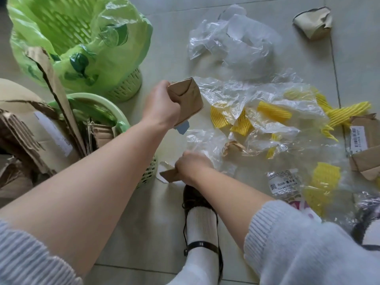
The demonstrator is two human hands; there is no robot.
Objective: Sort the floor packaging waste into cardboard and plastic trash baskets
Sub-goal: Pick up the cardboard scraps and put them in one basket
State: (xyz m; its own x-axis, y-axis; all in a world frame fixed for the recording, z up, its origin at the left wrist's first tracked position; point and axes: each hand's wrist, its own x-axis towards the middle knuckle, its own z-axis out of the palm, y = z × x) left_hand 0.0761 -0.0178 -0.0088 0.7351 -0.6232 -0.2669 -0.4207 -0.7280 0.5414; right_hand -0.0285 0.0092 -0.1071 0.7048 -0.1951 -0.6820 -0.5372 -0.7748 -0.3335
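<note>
A: So, how many baskets stand there?

B: Two. One green basket lined with a green bag stands farther off, and a nearer basket at the left is stuffed with torn cardboard.

A: And the hands?

B: The left hand is raised, its fingers curled round a folded brown cardboard piece, close to the nearer basket's rim. The right hand is down at the floor, gripping a smaller cardboard scrap that sticks out to its left, just beside the basket's foot.

A: What lies around?

B: Clear plastic sheets spread to the right, with several pieces of yellow foam netting among them. A crumpled brown paper ball sits near the right hand. More cardboard lies at the right edge, and a crushed paper cup at the top right. Bare tile shows between the baskets and the plastic pile. One shoe stands under the right forearm.
</note>
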